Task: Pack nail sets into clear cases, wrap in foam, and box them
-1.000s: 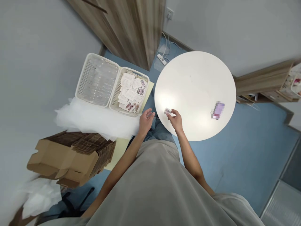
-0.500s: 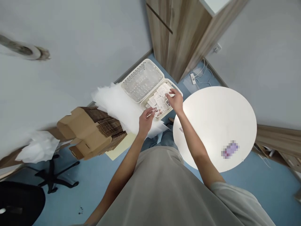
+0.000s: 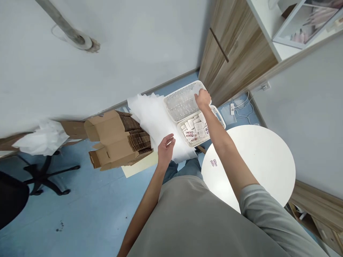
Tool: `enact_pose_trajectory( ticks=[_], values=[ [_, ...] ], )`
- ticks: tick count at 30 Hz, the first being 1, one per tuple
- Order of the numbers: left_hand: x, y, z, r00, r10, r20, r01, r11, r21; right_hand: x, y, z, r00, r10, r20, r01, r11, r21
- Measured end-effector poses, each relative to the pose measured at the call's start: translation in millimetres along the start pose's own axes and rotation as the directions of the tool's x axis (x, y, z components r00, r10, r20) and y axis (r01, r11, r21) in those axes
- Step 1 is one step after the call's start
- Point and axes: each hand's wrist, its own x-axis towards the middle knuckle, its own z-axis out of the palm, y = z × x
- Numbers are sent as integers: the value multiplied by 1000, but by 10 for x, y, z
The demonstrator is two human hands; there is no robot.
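Note:
My right hand (image 3: 203, 99) is over the right end of a white basket (image 3: 171, 97) that holds clear plastic pieces. Its fingers curl downward, and what they grip, if anything, is hidden. Just in front stands a second white basket (image 3: 221, 125), filled with small white cards (image 3: 198, 126), some printed with dark red and purple figures. To the left of that basket, my left hand (image 3: 165, 150) hovers above white foam sheets (image 3: 150, 116). Its thumb and fingers are apart, with nothing visible between them.
Folded brown cardboard boxes (image 3: 112, 141) are stacked at left, beside a pale yellow sheet (image 3: 139, 167). A round white table (image 3: 257, 160) at right carries a small printed card (image 3: 213, 163). Behind stand a wooden cabinet (image 3: 238, 53) and a power strip (image 3: 232, 109). A chair base (image 3: 44, 176) is at far left.
My right hand has moved from the card basket to the basket of clear plastic pieces. My left hand has drawn back from the cards to the foam sheets. The view has shifted.

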Motion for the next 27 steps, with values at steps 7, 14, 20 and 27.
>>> enact_pose_trajectory(
  ticks=[7,14,20,27],
  values=[
    [-49,-51,-224,998,-9,-55,6,999,-42,-57,-119,-58,998,66,-13,-67,994,-88],
    [17,-16,-233,999,39,11,-38,995,-97,-848,-53,-419,974,86,-208,-50,983,176],
    [130,191,92,977,102,189,-60,975,-214,-2232,167,-770,971,184,-151,-40,754,656],
    [-25,428,428,827,154,540,48,939,-341,-3679,242,-974,934,344,-92,-106,515,851]
  ],
)
